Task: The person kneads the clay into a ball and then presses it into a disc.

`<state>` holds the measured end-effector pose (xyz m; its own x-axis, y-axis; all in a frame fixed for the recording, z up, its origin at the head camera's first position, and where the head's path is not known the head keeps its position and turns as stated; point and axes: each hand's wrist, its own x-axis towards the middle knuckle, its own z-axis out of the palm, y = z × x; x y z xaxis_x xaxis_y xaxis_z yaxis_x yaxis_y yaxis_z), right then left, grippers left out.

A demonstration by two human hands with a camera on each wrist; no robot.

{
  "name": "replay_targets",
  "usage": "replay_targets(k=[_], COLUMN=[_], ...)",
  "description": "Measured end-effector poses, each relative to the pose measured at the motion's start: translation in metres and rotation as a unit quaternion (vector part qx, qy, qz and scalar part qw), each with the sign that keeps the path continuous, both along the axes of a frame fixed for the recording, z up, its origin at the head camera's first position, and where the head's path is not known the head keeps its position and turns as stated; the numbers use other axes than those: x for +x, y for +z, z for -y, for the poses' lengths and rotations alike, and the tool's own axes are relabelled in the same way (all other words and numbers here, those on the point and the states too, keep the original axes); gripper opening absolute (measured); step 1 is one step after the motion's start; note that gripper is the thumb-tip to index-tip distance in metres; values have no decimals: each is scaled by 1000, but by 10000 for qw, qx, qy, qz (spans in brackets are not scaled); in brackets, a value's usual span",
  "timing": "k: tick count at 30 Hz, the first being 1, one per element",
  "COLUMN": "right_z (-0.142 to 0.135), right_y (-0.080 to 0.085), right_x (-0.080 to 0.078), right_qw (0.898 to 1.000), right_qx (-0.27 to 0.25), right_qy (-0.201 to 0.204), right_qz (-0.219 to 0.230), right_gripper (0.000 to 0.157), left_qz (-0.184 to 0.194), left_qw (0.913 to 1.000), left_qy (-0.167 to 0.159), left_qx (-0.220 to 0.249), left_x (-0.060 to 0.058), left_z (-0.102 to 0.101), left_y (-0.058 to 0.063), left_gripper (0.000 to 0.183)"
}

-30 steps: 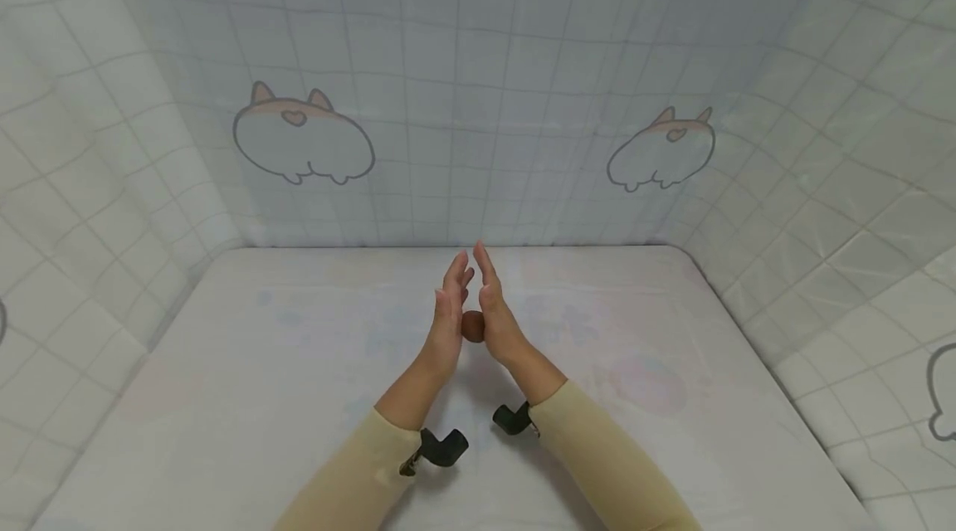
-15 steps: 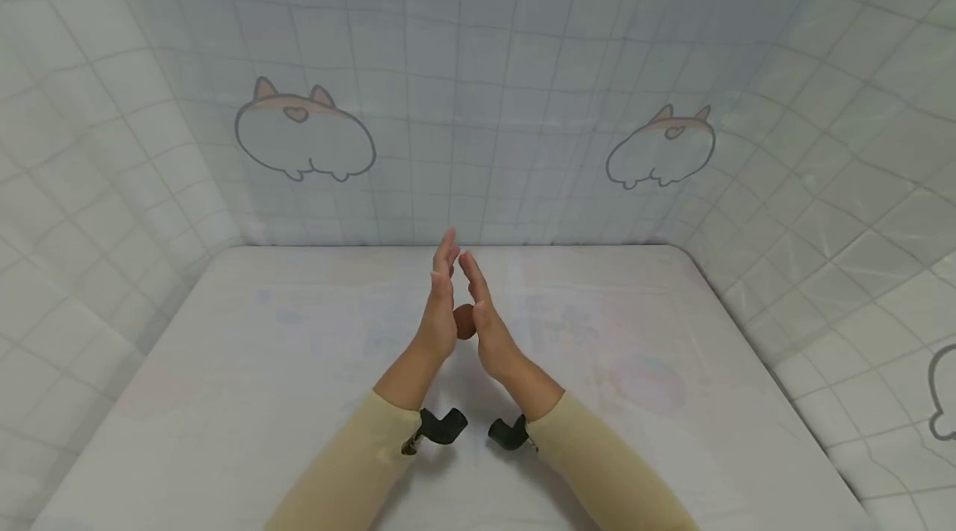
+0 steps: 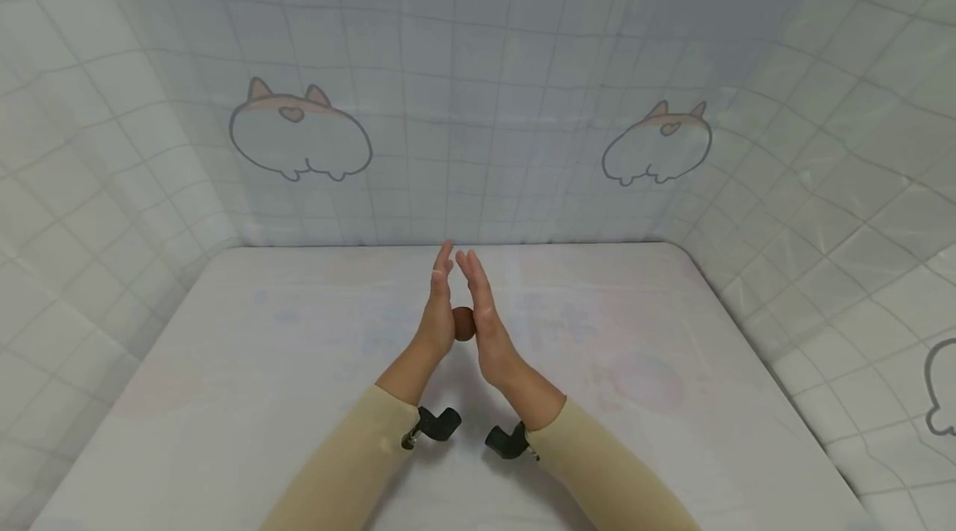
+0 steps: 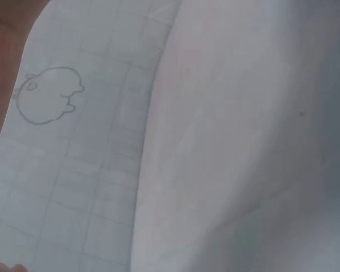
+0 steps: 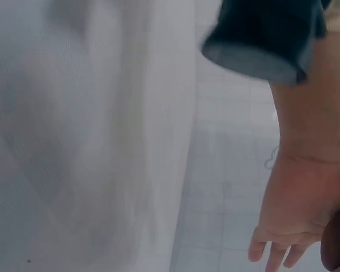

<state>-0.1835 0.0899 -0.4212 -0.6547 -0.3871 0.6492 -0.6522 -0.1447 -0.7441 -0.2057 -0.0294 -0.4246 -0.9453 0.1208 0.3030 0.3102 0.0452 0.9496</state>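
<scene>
A small brown ball (image 3: 464,323) sits between my two upright palms, above the table; its material is hard to tell. My left hand (image 3: 436,315) presses it from the left with straight fingers. Opposite, the flat palm of my right hand (image 3: 490,332) touches its right side, fingers pointing forward. Both sets of fingertips lean close together near the table's far edge, a little apart. In the right wrist view, part of the brown ball (image 5: 337,242) shows beside a hand (image 5: 300,198) with extended fingers. The left wrist view catches only skin at its left edge, and no ball.
A pale, faintly patterned cloth covers the table (image 3: 261,390). Grid-printed curtains (image 3: 463,116) with cartoon animal outlines stand behind it and along both sides. A black camera mount (image 3: 441,424) sticks inward from the left cuff, another black mount (image 3: 508,440) from the right cuff.
My palms slide against each other: the left went forward then slightly back, while the right drew back toward me. The ball between them shifted slightly left.
</scene>
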Motion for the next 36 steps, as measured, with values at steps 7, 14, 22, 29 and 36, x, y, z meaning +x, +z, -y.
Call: replay_targets(k=[7, 14, 22, 29, 36], right_z=[-6, -10, -12, -11, -6], right_y=[4, 8, 4, -2, -9], right_x=[-4, -12, -24, -27, -25], right_qw=[9989, 9972, 9957, 9960, 9945], right_qx=[23, -48, 212, 386, 557], right_qy=[-479, -704, -847, -568, -423], right_qz=[-2, 261, 301, 573, 776], right_gripper=[90, 88, 94, 101, 99], left_qz=[-148, -109, -376, -758, -979], left_qw=[9982, 9965, 9937, 9910, 9886], left_qy=[-304, -666, -1057, -1027, -869], left_qx=[-501, -489, -42, 394, 748], left_x=[8, 16, 22, 19, 18], left_z=[-4, -10, -13, -11, -6], left_y=[-7, -8, -4, 4, 14], left_gripper=[85, 86, 93, 93, 97])
